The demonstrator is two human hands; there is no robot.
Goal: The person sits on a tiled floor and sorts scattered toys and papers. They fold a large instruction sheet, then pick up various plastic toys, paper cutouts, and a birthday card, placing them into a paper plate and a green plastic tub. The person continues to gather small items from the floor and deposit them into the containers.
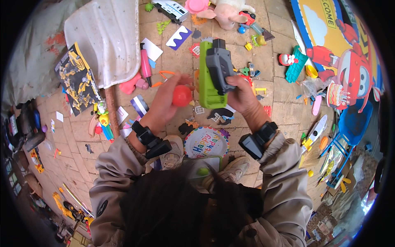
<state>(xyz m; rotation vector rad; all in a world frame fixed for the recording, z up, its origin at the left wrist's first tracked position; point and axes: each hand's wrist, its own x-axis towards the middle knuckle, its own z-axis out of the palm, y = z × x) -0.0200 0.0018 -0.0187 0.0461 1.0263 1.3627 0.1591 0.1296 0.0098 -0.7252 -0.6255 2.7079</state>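
My left hand (163, 103) holds a shiny red plastic ball (182, 96) against its palm side. The fingers behind the ball are slightly blurred. In my right hand (246, 97) is a lime-green and grey plastic toy (213, 74), upright in the picture; the thumb presses on its grey part and the other fingers are mostly hidden. A small gap separates the ball from the toy. Below both hands, a round paper plate (206, 142) with a colourful rim and printed lettering lies on the brick floor between my shoes.
Scattered toys cover the paving. A large white shovel (105, 40) lies at the left beside a dark printed booklet (78, 80). Ahead are a white toy van (171, 10) and a plush toy (226, 14). A cartoon board (333, 55) and a blue toy wheelbarrow (355, 122) stand at the right.
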